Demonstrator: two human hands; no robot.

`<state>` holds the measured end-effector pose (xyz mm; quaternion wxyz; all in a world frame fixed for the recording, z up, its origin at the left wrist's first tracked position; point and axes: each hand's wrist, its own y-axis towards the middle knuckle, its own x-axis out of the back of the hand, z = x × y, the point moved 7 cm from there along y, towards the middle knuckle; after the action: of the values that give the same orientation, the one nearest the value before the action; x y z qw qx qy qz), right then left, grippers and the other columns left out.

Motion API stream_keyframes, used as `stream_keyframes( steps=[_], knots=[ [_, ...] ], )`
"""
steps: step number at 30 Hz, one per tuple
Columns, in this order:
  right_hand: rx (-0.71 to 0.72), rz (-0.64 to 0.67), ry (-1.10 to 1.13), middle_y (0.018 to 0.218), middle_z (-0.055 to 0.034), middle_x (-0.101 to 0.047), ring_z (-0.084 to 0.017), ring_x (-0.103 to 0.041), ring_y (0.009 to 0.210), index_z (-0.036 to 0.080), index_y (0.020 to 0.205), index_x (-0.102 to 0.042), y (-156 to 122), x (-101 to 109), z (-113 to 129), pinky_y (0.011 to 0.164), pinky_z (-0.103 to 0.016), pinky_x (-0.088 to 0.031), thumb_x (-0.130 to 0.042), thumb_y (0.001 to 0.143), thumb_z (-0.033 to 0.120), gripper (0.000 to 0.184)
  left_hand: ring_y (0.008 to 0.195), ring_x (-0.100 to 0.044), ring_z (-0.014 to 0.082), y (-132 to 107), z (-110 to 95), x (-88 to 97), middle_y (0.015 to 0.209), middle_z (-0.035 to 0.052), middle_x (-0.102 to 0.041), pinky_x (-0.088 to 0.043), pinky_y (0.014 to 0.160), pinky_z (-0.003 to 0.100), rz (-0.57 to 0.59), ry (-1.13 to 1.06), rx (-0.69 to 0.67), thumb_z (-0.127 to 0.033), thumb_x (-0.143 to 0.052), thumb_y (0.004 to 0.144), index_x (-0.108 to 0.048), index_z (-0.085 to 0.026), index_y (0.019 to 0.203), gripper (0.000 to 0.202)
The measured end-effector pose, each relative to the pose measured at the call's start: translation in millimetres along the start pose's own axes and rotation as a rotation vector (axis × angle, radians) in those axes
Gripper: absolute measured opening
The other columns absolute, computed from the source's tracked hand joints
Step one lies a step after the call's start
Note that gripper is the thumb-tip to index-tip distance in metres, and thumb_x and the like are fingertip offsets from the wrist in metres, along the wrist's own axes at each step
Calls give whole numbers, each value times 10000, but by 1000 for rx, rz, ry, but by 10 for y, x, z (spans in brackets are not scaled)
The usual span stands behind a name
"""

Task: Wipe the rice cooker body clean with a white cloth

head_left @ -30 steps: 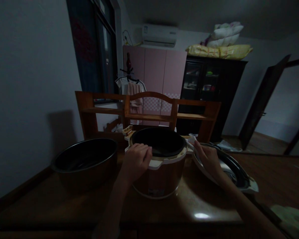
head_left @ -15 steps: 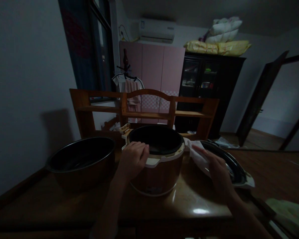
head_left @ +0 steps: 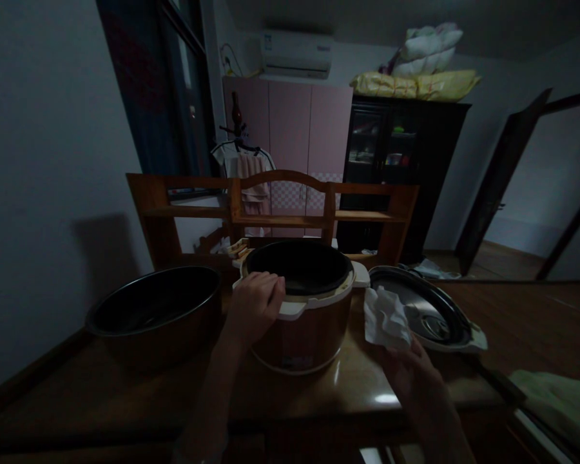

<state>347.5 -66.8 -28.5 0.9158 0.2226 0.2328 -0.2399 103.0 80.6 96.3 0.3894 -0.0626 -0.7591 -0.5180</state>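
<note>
A round electric cooker (head_left: 314, 335), brown with a white rim, stands upright at the middle of the wooden table, its dark inside showing. My left hand (head_left: 256, 303) is closed over the cooker's front-left rim, its fingertips hidden. To the right of the cooker, my right hand (head_left: 413, 367) pinches a crumpled white tissue (head_left: 386, 319), held up in front of the lid. That lid (head_left: 428, 312) lies on the table with its metal underside facing up and partly covered by the tissue. At the left sits a dark inner pot (head_left: 159, 322), separate from the cooker.
A wooden shelf rack (head_left: 283, 221) rises along the table's back edge. The white wall (head_left: 38, 193) borders the left side. Beyond the right corner lies a pale green cloth (head_left: 555, 399). Glare marks the glossy tabletop (head_left: 362, 386) before the cooker.
My right hand has drawn back toward me with the tissue, away from the cooker's right side, uncovering its white side handle and more of the lid. My left hand stays on the rim.
</note>
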Motion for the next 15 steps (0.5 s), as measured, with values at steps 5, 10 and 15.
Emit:
stream_keyframes(
  steps=[5, 10, 15],
  knots=[
    [-29, -19, 79, 1256, -60, -638, -289, -533, 1257, 267, 1199, -684, -16, -12, -49, 1083, -459, -456, -687, 839, 298, 361, 820, -596, 198, 1, -4, -2, 792, 45, -660, -416, 797, 361, 5, 7, -2, -304, -319, 1013, -584, -197, 762, 381],
    [-88, -1, 165, 1351, -36, -570, -257, -466, 1320, 294, 1205, -682, -49, 22, -123, 1115, -475, -413, -542, 960, 466, 330, 815, -587, 195, -5, -8, -3, 786, 42, -647, -412, 801, 359, 5, 6, -5, -303, -313, 1015, -581, -197, 765, 382],
    [-377, 75, 312, 1336, -82, -579, -223, -465, 1322, 213, 1194, -693, -123, 156, -428, 1069, -371, -461, -551, 956, 490, 392, 792, -578, 192, -3, -3, -10, 766, 37, -630, -404, 788, 358, 6, 22, -9, -303, -314, 1014, -558, -196, 740, 382]
  ],
)
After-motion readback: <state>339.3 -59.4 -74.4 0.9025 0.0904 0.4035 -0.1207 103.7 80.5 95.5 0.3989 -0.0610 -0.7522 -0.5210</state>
